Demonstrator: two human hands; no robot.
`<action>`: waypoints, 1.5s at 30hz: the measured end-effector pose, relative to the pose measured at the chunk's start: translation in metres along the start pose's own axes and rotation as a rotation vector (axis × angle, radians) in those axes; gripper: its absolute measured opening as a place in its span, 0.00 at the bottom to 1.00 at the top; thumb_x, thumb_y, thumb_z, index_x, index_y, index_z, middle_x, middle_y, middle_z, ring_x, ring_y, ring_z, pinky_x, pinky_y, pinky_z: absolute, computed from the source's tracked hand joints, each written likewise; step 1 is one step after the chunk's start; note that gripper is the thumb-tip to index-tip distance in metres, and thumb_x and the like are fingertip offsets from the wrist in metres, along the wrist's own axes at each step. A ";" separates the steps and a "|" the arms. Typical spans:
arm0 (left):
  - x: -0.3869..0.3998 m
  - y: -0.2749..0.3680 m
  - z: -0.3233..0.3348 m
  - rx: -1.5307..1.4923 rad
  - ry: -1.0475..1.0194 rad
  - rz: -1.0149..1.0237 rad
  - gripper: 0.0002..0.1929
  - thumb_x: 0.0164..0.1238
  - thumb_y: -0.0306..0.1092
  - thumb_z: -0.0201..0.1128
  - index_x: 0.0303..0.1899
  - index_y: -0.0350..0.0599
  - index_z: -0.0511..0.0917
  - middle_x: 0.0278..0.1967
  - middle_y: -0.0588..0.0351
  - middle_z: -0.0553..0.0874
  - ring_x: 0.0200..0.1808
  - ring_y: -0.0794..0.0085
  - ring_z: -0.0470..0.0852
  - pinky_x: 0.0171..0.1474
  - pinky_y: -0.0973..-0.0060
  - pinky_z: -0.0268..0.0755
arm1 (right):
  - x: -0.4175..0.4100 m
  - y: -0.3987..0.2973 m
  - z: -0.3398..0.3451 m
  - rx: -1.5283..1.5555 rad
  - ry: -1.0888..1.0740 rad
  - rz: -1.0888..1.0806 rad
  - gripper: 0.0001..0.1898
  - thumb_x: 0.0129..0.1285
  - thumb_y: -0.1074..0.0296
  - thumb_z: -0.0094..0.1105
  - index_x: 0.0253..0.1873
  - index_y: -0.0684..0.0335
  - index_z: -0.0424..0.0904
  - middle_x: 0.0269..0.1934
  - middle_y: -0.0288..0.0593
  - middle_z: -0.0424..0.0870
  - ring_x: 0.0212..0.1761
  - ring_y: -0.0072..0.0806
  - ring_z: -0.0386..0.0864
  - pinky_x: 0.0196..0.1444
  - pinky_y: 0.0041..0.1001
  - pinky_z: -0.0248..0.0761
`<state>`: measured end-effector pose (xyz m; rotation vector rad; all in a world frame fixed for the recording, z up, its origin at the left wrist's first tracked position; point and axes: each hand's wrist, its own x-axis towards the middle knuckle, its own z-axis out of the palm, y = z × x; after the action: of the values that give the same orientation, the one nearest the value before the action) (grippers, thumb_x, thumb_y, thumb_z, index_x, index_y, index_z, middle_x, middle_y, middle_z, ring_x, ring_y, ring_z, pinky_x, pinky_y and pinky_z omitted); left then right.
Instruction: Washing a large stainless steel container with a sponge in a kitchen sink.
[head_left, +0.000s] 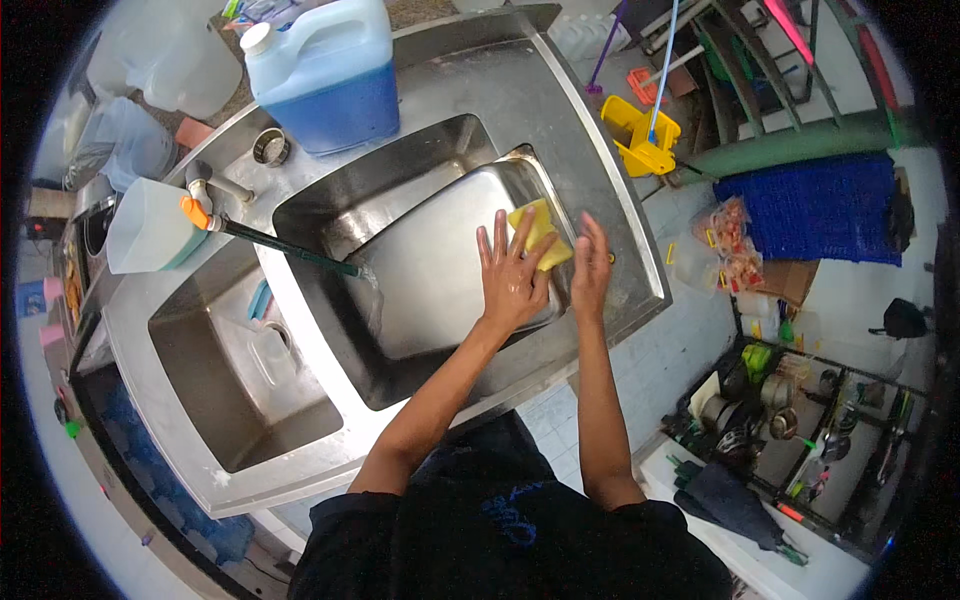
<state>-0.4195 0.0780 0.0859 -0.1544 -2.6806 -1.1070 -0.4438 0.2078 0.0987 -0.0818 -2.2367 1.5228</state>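
Observation:
A rectangular stainless steel pan (435, 262) lies bottom up and tilted across the larger sink basin (311, 214), its right end up on the rim. My left hand (514, 281) is laid on the pan's right part with fingers spread. Under its index finger and thumb is a yellow sponge (551, 255), pressed near the pan's end. Just right of the sponge, my right hand (592, 266) is held beside the pan's end with nothing visible in it. Water runs from a dark green hose (292, 249) onto the pan's left side.
The hose joins a tap with an orange handle (195, 213). Behind the basin stands a jug of blue liquid (337, 90), near a drain strainer (271, 147). The smaller basin (191, 330) holds a clear plastic container (271, 356). A yellow mop bucket (637, 139) is on the floor.

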 end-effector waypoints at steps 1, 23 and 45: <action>-0.001 0.004 -0.003 -0.092 0.011 0.012 0.35 0.62 0.33 0.58 0.74 0.54 0.64 0.78 0.47 0.58 0.79 0.38 0.49 0.77 0.40 0.35 | 0.002 -0.005 0.003 -0.003 0.017 0.009 0.20 0.74 0.56 0.55 0.61 0.62 0.80 0.57 0.53 0.82 0.56 0.46 0.81 0.60 0.36 0.72; 0.013 -0.064 -0.003 0.088 0.134 -0.229 0.33 0.73 0.49 0.50 0.77 0.50 0.60 0.79 0.47 0.54 0.80 0.39 0.42 0.75 0.38 0.26 | 0.030 0.051 0.081 -0.030 -0.714 -0.023 0.24 0.79 0.63 0.36 0.74 0.65 0.63 0.75 0.54 0.63 0.78 0.45 0.58 0.79 0.38 0.48; 0.011 -0.060 -0.003 0.063 0.120 -0.196 0.33 0.74 0.45 0.46 0.77 0.45 0.57 0.79 0.46 0.54 0.80 0.40 0.44 0.76 0.41 0.26 | 0.008 0.030 0.042 -0.146 -0.676 -0.003 0.28 0.78 0.59 0.41 0.76 0.67 0.57 0.74 0.59 0.61 0.78 0.53 0.56 0.78 0.42 0.49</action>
<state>-0.4408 0.0339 0.0498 0.1844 -2.6619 -1.0468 -0.4728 0.1852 0.0615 0.4588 -2.8529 1.5375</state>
